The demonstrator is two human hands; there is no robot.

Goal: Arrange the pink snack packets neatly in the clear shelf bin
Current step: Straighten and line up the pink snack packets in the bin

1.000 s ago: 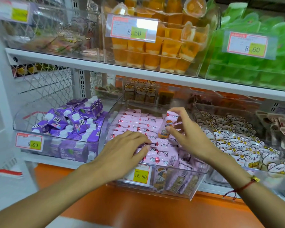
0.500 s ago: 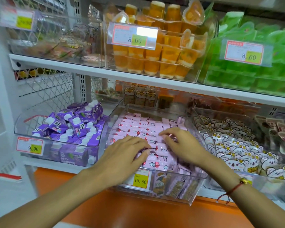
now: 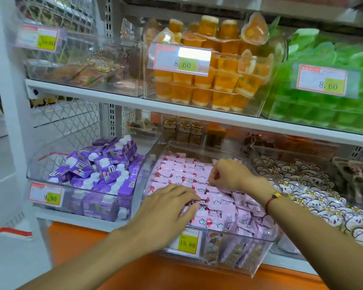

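Note:
Several pink snack packets (image 3: 181, 171) lie in rows inside the clear shelf bin (image 3: 258, 251) on the lower shelf; more stand on edge at its front right. My left hand (image 3: 166, 210) lies flat on the packets near the bin's front, fingers stretched out and pressing down. My right hand (image 3: 228, 174) is over the middle rows on the right side, fingers bent down with the tips on the packets; I cannot tell whether it pinches one.
A clear bin of purple cartons (image 3: 96, 170) stands to the left, and a bin of white cartoon packets (image 3: 314, 195) to the right. Orange jelly cups (image 3: 214, 80) and green packs (image 3: 327, 80) fill the upper shelf. A yellow price tag (image 3: 187, 241) hangs on the bin's front.
My right hand put down the upright packet it held a second ago and now works on the middle rows. The left hand stayed pressed on the front packets.

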